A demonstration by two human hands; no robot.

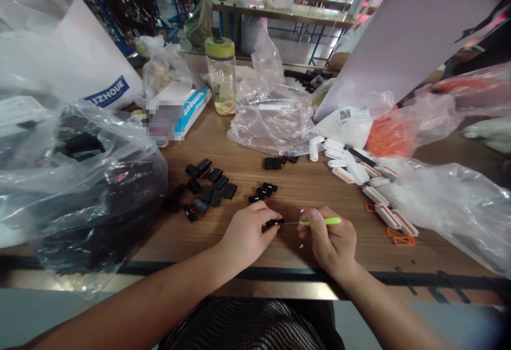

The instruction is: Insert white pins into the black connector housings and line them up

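Observation:
Near the table's front edge, my left hand [250, 233] pinches a small black connector [274, 223] between thumb and fingers. My right hand [332, 239] is closed round the green handle of a thin pick [331, 221], whose metal shaft points left and reaches the connector. Tiny white pieces [302, 246] lie between my hands. Just beyond my left hand are several small black connectors [263, 190]. A loose group of larger black connectors [211, 188] is spread to the left, and a few more black ones [273, 163] lie farther back.
A large clear bag of black parts [120, 196] fills the left. White and orange-edged pieces [353, 169] and plastic bags [451, 201] lie at the right. A green-lidded bottle [221, 76] and a crumpled clear bag [275, 118] stand behind.

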